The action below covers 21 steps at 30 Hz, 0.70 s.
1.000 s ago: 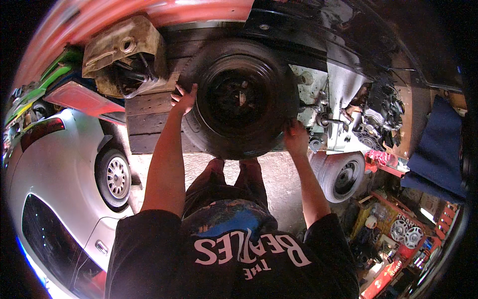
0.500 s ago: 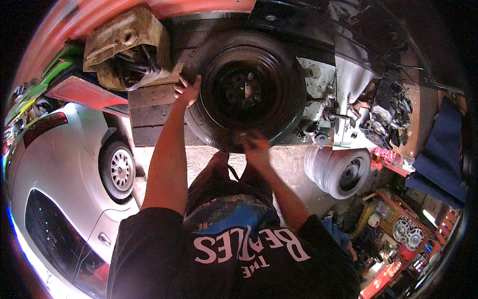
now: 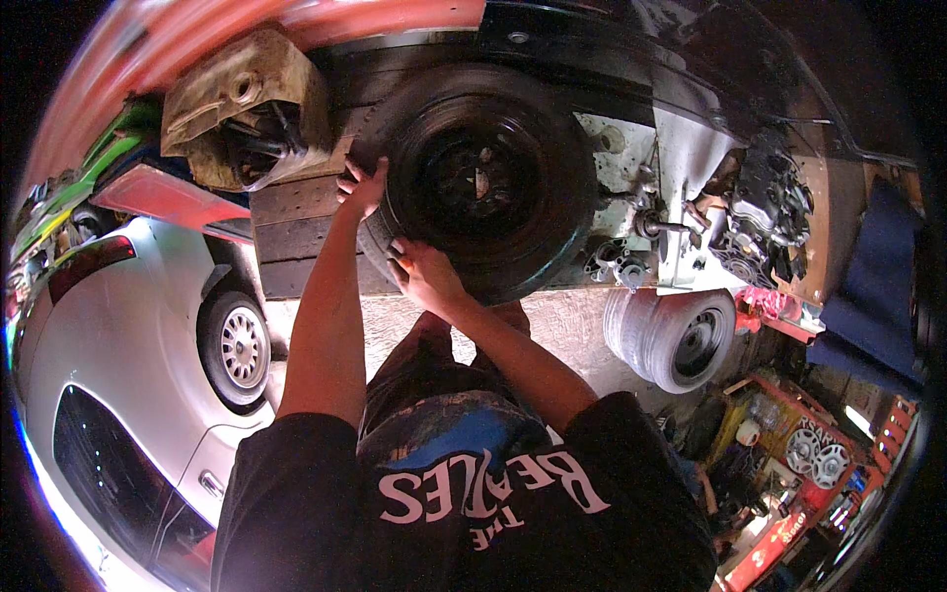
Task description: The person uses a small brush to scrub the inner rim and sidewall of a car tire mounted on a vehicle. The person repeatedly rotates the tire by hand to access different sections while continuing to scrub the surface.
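Note:
A black tyre (image 3: 552, 222) on a dark steel wheel rim (image 3: 439, 187) lies flat on a bench of wooden planks (image 3: 296, 212) in front of me. My left hand (image 3: 365, 187) rests on the tyre's left edge, its fingers spread. Lower on the same side, my right hand (image 3: 426, 279) lies against the tyre's near-left sidewall with the fingers curled together. Something small and dark shows at its fingertips, too small to name. Deep shadow hides most of the detail inside the rim.
A dirty tan plastic tank (image 3: 237, 104) stands at the bench's left. Metal engine parts (image 3: 760, 222) lie on the right. Below them, grey tyres (image 3: 671, 340) stand on the floor. A silver car (image 3: 128, 306) is at my left, and a red rack (image 3: 769, 553) at lower right.
My right hand has moved left along the tyre's near edge, from the bottom to the lower-left sidewall. My left hand stays on the left edge.

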Available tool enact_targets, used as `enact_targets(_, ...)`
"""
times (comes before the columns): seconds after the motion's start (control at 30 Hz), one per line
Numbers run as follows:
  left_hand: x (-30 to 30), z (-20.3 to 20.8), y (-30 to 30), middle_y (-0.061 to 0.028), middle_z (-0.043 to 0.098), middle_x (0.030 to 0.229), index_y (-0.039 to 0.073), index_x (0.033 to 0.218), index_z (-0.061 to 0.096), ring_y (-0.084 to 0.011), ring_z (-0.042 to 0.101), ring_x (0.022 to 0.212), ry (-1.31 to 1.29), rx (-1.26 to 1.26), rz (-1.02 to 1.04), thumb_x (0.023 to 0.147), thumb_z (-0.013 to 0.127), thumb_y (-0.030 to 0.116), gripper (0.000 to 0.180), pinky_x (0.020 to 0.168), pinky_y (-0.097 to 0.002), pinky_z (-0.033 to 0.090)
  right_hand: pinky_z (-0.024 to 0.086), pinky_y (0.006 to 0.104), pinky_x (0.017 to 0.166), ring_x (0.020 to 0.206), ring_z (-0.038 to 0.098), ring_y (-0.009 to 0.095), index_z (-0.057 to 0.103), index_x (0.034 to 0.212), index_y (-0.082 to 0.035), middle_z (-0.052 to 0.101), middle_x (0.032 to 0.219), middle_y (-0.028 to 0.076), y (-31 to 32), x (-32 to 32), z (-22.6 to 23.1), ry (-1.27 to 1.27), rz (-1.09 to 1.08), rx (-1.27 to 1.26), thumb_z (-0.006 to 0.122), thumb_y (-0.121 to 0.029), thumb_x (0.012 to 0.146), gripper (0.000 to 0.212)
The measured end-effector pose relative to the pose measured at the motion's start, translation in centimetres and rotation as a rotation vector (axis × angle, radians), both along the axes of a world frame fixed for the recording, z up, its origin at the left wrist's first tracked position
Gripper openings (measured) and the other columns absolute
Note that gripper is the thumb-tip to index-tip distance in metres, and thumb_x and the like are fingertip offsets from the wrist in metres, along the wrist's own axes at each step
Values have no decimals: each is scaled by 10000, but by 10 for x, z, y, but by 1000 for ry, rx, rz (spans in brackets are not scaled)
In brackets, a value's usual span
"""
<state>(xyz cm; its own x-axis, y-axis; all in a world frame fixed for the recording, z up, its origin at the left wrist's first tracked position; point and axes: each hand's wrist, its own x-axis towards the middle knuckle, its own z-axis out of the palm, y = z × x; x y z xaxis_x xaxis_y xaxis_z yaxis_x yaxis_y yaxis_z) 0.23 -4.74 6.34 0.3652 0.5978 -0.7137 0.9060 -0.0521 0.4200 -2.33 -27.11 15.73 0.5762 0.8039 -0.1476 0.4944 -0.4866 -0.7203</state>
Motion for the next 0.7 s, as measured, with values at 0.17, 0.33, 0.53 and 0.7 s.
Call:
enact_targets(0.17, -52, -54, 51, -308, -176, 1555, 264, 1480, -292, -556, -72, 1423, 0, 91, -62, 724, 289, 938, 1168, 1135, -632, 83, 545, 460, 772, 821, 665, 395, 662, 1018, -54, 687, 902, 197, -55, 39, 10, 75, -13, 27, 674, -335, 852, 327)
enact_targets(0.33, -13, -10, 10, -326, -186, 1544, 254, 1483, -288, -557, -93, 1420, 0, 7, -70, 749, 270, 923, 1139, 1148, -610, 40, 523, 413, 854, 966, 653, 368, 656, 1051, -21, 675, 1032, 208, -191, 194, 17, 67, -65, -376, 698, -248, 853, 304)
enact_targets(0.53, -41, -66, 50, -306, -185, 1553, 264, 1505, -240, -558, -55, 1423, 14, 125, -139, 742, 280, 927, 1137, 1136, -632, 89, 541, 405, 789, 930, 661, 367, 641, 1111, -27, 673, 1043, 202, -189, 231, 12, -347, -141, 91, 674, -176, 867, 288)
enact_targets(0.7, -37, -85, 46, -316, -179, 1550, 283, 1495, -258, -551, -53, 1426, 29, 110, -180, 746, 274, 925, 1121, 1132, -637, 74, 528, 429, 823, 972, 634, 372, 652, 1142, -87, 658, 1020, 183, -239, 109, -7, -186, 94, -26, 658, -111, 840, 303)
